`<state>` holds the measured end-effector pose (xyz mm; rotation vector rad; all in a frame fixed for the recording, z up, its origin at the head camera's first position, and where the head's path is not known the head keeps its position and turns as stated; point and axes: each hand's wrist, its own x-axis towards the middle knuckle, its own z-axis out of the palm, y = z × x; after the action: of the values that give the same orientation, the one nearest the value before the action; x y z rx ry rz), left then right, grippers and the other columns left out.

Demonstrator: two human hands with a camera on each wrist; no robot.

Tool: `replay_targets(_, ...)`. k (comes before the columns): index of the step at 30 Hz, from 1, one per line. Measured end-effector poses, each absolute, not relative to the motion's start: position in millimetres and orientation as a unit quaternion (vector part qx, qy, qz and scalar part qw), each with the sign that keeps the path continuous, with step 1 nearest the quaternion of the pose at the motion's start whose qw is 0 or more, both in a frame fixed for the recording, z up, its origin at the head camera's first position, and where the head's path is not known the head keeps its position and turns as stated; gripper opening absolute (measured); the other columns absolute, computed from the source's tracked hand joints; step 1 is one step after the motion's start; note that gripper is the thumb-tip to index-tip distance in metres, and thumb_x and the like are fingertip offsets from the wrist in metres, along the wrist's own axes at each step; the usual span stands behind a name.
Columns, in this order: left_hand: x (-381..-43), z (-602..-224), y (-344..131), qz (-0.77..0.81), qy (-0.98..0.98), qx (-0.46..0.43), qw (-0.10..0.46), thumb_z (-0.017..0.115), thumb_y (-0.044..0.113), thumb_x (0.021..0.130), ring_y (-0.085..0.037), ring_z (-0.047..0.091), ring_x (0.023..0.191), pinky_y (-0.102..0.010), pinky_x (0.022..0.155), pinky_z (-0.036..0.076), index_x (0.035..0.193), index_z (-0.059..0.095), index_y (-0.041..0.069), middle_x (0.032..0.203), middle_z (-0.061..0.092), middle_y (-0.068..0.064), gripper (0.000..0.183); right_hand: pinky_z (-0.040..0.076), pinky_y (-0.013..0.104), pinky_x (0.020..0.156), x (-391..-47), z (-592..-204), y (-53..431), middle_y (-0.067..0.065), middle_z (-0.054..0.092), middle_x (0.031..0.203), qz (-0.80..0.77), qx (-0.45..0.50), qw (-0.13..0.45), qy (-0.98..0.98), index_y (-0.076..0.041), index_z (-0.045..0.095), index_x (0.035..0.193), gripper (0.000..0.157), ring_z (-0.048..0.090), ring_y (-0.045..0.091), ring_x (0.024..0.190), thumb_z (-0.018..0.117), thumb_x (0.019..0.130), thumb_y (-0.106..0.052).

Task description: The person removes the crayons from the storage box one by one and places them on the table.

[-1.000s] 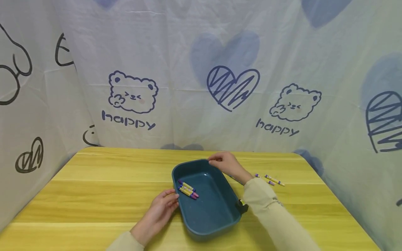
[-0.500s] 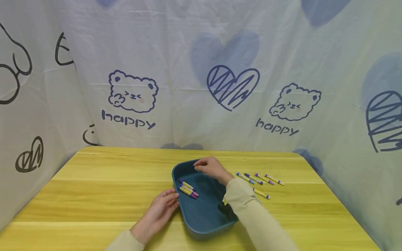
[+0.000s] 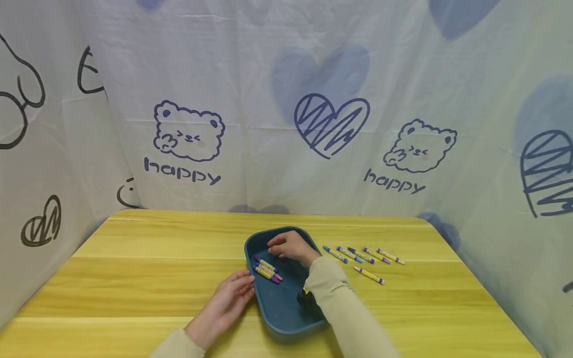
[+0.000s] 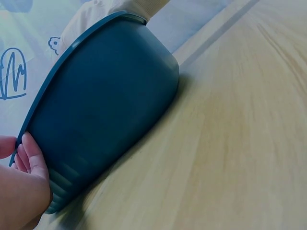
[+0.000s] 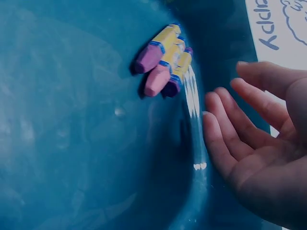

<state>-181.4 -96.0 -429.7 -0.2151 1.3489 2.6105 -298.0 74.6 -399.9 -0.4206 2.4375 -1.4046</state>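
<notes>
A teal plastic tub [image 3: 279, 318] stands on the table in the head view. My left hand [image 3: 226, 303] holds its left wall; in the left wrist view that hand [image 4: 26, 179] pinches the rim between thumb and fingers. Inside the tub, against the left wall, lie three crayons [image 3: 267, 272] with yellow wrappers. Their purple, pink and dark purple ends show in the right wrist view, where the crayons [image 5: 165, 60] sit side by side. Over the far part of the tub, my right hand [image 3: 291, 247] hovers near them with loosely bent fingers and nothing in its grasp.
To the tub's right, several crayons [image 3: 361, 255] lie in a slanted row on the wooden table [image 3: 134, 278]. One more crayon [image 3: 369, 275] lies nearer to me. A printed white curtain [image 3: 259, 174] hangs behind the table's far edge.
My right hand has moved left from the tub's far right rim to over its inside, its forearm uncovering crayons on the table. The left hand and the crayons in the tub stay put.
</notes>
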Motion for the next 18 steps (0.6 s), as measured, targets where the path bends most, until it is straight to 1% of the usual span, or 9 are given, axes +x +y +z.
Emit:
replay_targets(5, -181.6, -429.8, -95.4, 0.883, 0.454, -0.069, 0.100, 0.042, -0.004, 0.097, -0.011, 0.051, 0.082, -0.022, 0.077, 0.045, 0.096, 0.050, 0.005, 0.088, 0.051, -0.002, 0.012, 0.056, 0.034, 0.076, -296.1, -402.9, 70.8, 0.014, 0.070, 0.097, -0.485, -0.153, 0.165, 0.845, 0.007, 0.068, 0.109, 0.023, 0.067, 0.023, 0.088, 0.067, 0.088, -0.003)
replay_targets(11, -181.4, -428.6, -95.6, 0.885, 0.448, -0.065, 0.107, 0.042, -0.004, 0.097, -0.011, 0.051, 0.083, -0.022, 0.078, 0.045, 0.096, 0.050, 0.005, 0.089, 0.051, -0.002, 0.013, 0.056, 0.030, 0.072, -296.3, -411.2, 69.6, 0.012, 0.070, 0.095, -0.484, -0.156, 0.171, 0.844, 0.007, 0.069, 0.105, 0.022, 0.065, 0.015, 0.080, 0.070, 0.084, 0.000)
replay_targets(18, -179.8, -427.1, -95.9, 0.885, 0.448, -0.073, 0.101, 0.041, -0.005, 0.097, -0.011, 0.050, 0.084, -0.022, 0.078, 0.045, 0.098, 0.048, 0.003, 0.090, 0.049, -0.002, 0.011, 0.055, 0.028, 0.070, -295.6, -418.8, 66.4, 0.007, 0.071, 0.089, -0.449, -0.173, 0.144, 0.865, 0.003, 0.072, 0.098, 0.021, 0.065, 0.013, 0.076, 0.077, 0.080, -0.005)
